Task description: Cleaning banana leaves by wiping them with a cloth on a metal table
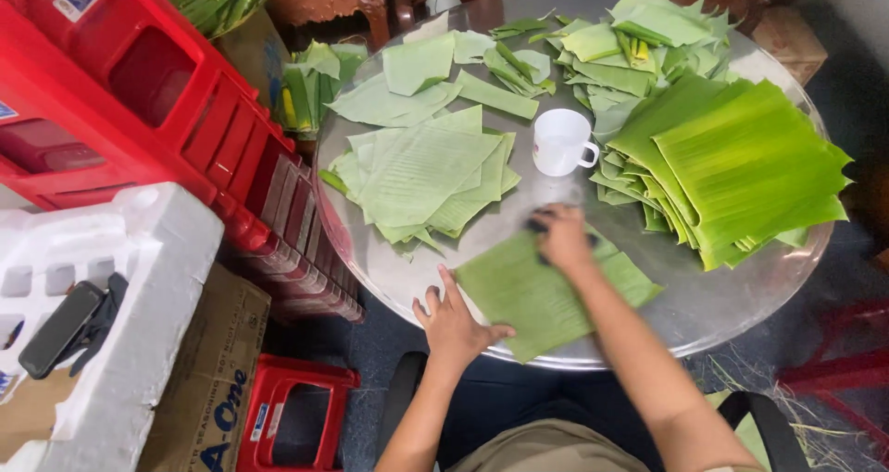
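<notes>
A green banana leaf piece (528, 296) lies flat on the near edge of a round metal table (732, 296). My left hand (454, 319) presses its near left corner with fingers spread. My right hand (560, 236) rests on the leaf's far end, closed on a small dark thing that looks like a cloth (539, 223); motion blur hides its shape.
A white mug (560, 141) stands mid-table. A stack of pale leaf pieces (421, 176) lies left of it, a thick pile of bright green leaves (741, 166) on the right, more pieces at the back. Red plastic crates (139, 92), a foam box (139, 277) and a cardboard box (208, 379) crowd the left.
</notes>
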